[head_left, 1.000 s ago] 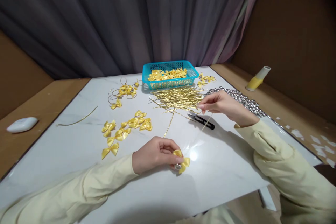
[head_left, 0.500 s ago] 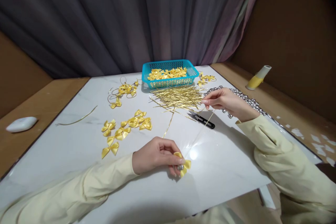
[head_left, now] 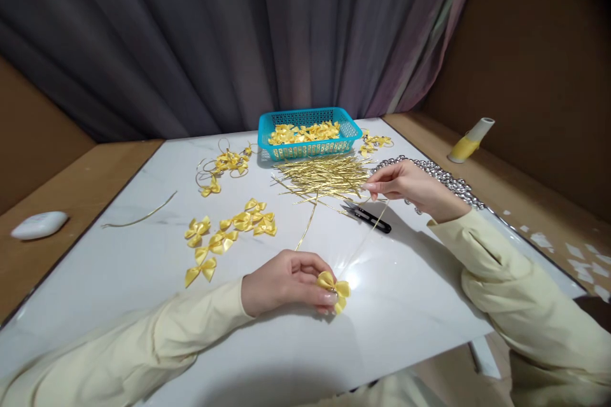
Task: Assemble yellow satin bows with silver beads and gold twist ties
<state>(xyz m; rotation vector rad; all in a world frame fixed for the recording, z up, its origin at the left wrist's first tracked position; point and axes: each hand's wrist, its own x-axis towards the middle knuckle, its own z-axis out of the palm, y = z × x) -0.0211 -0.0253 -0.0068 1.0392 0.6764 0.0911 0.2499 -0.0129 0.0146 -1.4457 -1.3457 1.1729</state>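
Observation:
My left hand (head_left: 298, 283) pinches a yellow satin bow (head_left: 340, 289) between thumb and fingers, low over the front of the table. The thumb mostly covers a shiny silver bead at the bow's centre. A thin gold cord (head_left: 365, 241) runs from near the bow up to the right. My right hand (head_left: 403, 184) has thumb and index finger closed on that cord, beside the heap of gold cords (head_left: 324, 175). Just below the right hand lie black thread snips (head_left: 370, 217). Several loose yellow bows (head_left: 242, 221) lie beyond my left forearm.
A blue basket (head_left: 310, 151) of yellow bows stands at the back. Bows with cord loops (head_left: 231, 162) lie left of it. Silver beads (head_left: 453, 184) are heaped right. A single cord (head_left: 143, 217) and a white mouse-shaped object (head_left: 39, 226) are left; a yellow-wound spool (head_left: 470, 141) stands right.
The bow has turned in my left hand, so its loops face up and the thumb covers most of the bead. My right hand has shifted slightly left with the cord.

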